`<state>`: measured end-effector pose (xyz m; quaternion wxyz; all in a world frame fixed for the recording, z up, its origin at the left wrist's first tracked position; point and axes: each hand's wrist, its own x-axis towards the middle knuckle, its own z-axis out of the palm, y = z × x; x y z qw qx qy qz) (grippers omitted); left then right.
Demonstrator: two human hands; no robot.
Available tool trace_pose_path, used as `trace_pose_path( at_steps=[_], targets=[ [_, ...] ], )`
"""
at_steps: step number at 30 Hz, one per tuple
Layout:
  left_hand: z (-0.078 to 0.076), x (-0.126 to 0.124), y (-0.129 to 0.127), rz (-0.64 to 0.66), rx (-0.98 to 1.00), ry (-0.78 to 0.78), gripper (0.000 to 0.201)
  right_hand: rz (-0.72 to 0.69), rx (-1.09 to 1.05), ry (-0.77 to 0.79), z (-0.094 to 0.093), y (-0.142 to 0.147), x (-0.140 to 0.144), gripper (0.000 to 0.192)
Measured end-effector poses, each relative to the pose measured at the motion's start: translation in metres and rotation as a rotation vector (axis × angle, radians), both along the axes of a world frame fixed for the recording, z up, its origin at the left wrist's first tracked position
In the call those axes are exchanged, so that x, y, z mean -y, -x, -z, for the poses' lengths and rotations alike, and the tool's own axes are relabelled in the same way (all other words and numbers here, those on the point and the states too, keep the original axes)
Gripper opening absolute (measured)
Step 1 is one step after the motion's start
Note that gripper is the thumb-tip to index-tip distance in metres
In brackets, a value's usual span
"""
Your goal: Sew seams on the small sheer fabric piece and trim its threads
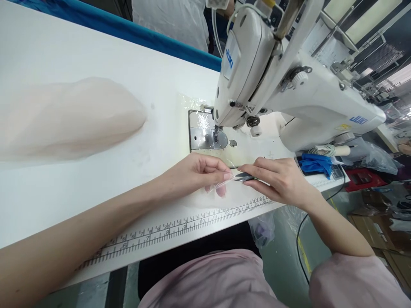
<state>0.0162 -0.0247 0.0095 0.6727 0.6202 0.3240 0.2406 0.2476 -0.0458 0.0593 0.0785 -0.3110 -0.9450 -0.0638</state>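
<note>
My left hand (pixel 205 173) pinches a small clear strip (pixel 221 183) that looks like thin plastic, just above the front of the table. Close against it, my right hand (pixel 276 177) is closed around small dark thread snips (pixel 244 176), their blades pointing left at the strip. Most of the snips lies hidden under my fingers. Behind both hands stands a white sewing machine (pixel 244 64), with its presser foot (pixel 216 136) over the shiny metal needle plate (pixel 202 137).
A sheer pale beige fabric piece (pixel 73 119) lies on the left of the white table (pixel 154 162). A printed ruler (pixel 180 226) runs along the front edge. Blue cloth (pixel 316 164) and a cone-like roll (pixel 340 150) sit at the right end. Behind the table is a person in white (pixel 170 21).
</note>
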Motion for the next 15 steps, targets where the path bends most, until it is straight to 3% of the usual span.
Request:
trace_pose_path(
  at_steps=[15],
  targets=[
    [0.0010, -0.0002, 0.0006, 0.035, 0.005, -0.012, 0.023, -0.078, 0.018, -0.037, 0.0007, 0.0020, -0.0024, 0.033]
  ],
)
